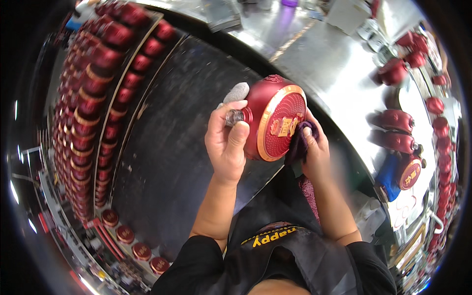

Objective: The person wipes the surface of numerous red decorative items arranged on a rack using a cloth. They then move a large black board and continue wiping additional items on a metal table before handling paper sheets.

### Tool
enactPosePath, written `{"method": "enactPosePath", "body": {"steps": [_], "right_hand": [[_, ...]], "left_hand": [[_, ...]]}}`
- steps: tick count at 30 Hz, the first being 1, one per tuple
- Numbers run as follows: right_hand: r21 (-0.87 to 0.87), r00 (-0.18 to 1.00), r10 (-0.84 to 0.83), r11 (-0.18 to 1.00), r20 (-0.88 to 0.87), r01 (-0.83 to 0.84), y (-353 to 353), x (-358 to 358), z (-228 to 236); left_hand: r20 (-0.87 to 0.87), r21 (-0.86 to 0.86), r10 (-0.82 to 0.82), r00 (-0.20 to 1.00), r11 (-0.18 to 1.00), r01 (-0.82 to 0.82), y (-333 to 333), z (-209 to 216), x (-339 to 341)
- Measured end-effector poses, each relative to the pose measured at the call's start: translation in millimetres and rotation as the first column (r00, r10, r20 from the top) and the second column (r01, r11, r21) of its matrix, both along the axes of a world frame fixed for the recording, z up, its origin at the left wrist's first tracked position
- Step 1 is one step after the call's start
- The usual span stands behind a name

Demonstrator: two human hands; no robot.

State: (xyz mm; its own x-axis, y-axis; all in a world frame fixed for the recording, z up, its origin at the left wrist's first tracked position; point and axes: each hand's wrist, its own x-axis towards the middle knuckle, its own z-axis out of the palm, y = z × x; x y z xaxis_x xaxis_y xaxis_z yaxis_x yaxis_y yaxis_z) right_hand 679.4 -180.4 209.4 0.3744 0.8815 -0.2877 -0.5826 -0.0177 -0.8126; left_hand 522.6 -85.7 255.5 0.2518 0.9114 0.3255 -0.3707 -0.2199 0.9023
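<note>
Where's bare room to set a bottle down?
Black flat surface, between the left hand and the rows of red-and-gold round bottles; also the silvery metal table, short of the glossy red bottles at its right. Crowded: those rows and the table's right side.

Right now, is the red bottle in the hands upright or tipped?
The red bottle is tipped: its neck points sideways, into the left hand.

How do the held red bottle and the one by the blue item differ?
The held bottle is between the left hand and right hand; the other bottle is in neither. The held bottle appears larger than the other. A dark purple cloth touches the held bottle; a blue item lies by the other. Both are red and gold.
</note>
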Motion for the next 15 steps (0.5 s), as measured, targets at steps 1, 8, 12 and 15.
{"method": "enactPosePath", "body": {"steps": [1,8,12,15], "right_hand": [[-0.020,1.000,0.010,1.000,-0.023,-0.010,5,-16,3],[-0.224,0.957,0.256,0.933,-0.139,-0.282,31,-138,19],[0.056,0.894,0.436,0.900,-0.107,-0.432,-12,-215,25],[0.036,0.834,0.551,0.834,-0.041,-0.550,-22,-253,20]], "left_hand": [[-0.030,0.022,0.039,0.999,0.999,-0.039,-7,3,-22],[-0.081,0.039,0.328,0.941,0.944,-0.326,-57,18,-158],[0.036,-0.093,0.428,0.903,0.901,-0.423,-81,21,-231],[0.027,-0.114,0.486,0.874,0.870,-0.480,-110,24,-275]]}}
